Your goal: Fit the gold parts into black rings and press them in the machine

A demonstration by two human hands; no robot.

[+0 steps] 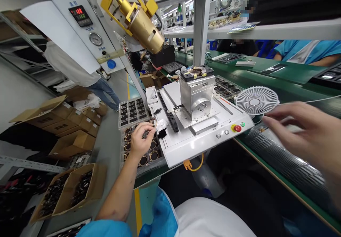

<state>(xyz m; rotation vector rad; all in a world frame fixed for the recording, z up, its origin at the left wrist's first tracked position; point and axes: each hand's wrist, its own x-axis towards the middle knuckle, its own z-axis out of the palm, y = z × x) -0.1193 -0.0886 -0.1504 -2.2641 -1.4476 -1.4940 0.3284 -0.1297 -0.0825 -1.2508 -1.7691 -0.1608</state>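
Note:
My left hand [142, 139] is closed in a pinch over the left edge of the white machine base [170, 151]. Whatever sits between its fingertips is too small to make out. Just under it is a clear tray [142, 160] of round, gold-rimmed black parts. A small black piece [162, 133] lies beside the fingertips. At the right, my right hand [306, 137] hovers in front of a white fan [257, 100], its fingers loosely apart with nothing visible in them. A metal fixture block [197, 95] on the base carries a black holder with a round part [196, 71].
A gold cylindrical press head [147, 31] hangs above the fixture. A red stop button [236, 128] is on the base's front. Clear stacked trays [287, 159] lie under my right hand. Cardboard boxes [77, 190] stand on the left floor, near a standing person [74, 63].

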